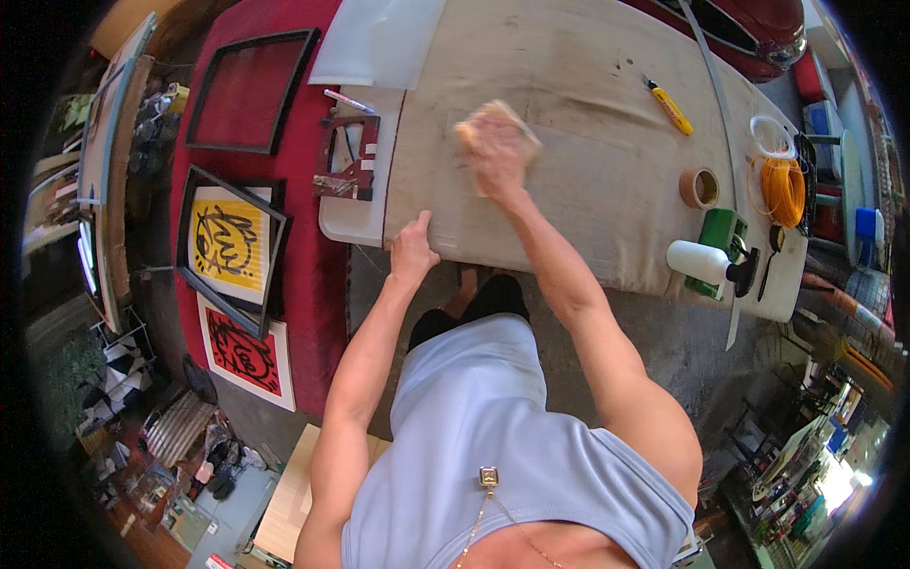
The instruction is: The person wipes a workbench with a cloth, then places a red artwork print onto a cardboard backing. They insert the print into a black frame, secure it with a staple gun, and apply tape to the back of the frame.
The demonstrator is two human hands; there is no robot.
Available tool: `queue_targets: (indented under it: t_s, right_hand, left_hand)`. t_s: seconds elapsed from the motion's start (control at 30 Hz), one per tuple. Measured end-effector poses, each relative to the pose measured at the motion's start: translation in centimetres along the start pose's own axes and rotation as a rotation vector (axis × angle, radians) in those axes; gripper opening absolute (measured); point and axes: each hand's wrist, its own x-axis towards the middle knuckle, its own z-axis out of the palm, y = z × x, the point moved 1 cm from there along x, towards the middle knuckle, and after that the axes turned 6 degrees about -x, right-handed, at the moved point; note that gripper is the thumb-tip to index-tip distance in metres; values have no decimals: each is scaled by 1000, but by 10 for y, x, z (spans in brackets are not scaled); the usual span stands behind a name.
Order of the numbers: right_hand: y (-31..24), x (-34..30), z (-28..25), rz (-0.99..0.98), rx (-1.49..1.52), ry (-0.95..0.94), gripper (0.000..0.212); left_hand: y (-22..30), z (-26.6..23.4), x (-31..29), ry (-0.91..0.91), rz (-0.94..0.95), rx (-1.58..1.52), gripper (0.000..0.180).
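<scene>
My right hand [495,152], smeared by motion, presses a yellowish-tan cloth [517,123] against the worktable's upper side. Whether this is a folded cloth or a sponge is hard to make out. Below it a clear flat sheet [578,175] lies on the tan, stained table cover [569,57]; its outline is faint. My left hand [413,250] is closed round the near table edge, its thumb on top and the other fingers curled.
Left of my hands are a dark red frame clamp [368,171], a marker [349,101], black frames [284,90] and two prints on red cloth. At right lie a yellow utility knife [671,107], tape roll [699,188], white spray bottle [697,259], metal ruler [718,81] and orange cord [783,192].
</scene>
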Motion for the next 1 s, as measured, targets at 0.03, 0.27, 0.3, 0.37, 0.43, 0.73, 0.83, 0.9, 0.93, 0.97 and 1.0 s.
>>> queue_targets:
  t_s: [0.03,0.27,0.3,0.37,0.43,0.73,0.83,0.9,0.93,0.97,1.0]
  right_hand:
    - [-23,16,-6,-107,122,-72,49]
    - [-54,-4,-5,-114,405,-12,44]
    - [-67,-23,-17,-206,448,-74,44]
    - [-73,-49,-39,-383,519,-195,43]
    - [-29,2,-14,-320,571,-162,43]
    - [-80,-47,-56,-357,554,-299,42]
    - [-34,6,-40,-288,607,-286,46]
    - [-7,53,-20,-151,579,-224,50]
    - [-2,60,-9,-65,572,-204,51]
    - [-13,61,-9,-80,458,-141,53]
    - [-27,51,-11,-82,339,-76,55]
  left_hand:
    - [3,-6,-1,-33,-41,-6,75]
    - [-2,1,0,-14,-76,2,69]
    - [-4,-1,-3,-3,-94,0,70]
    - [-3,-1,-8,11,-117,-5,70]
    - [-1,0,-4,5,-79,-17,70]
    - [-19,18,-14,72,-71,-72,87]
    - [-7,0,-22,86,0,-214,111]
    - [-3,-10,-18,-6,-63,-363,137]
    - [-7,-7,-18,30,-81,-421,141]
    - [-19,2,-20,168,4,-545,142]
    - [-28,5,-18,224,-18,-595,141]
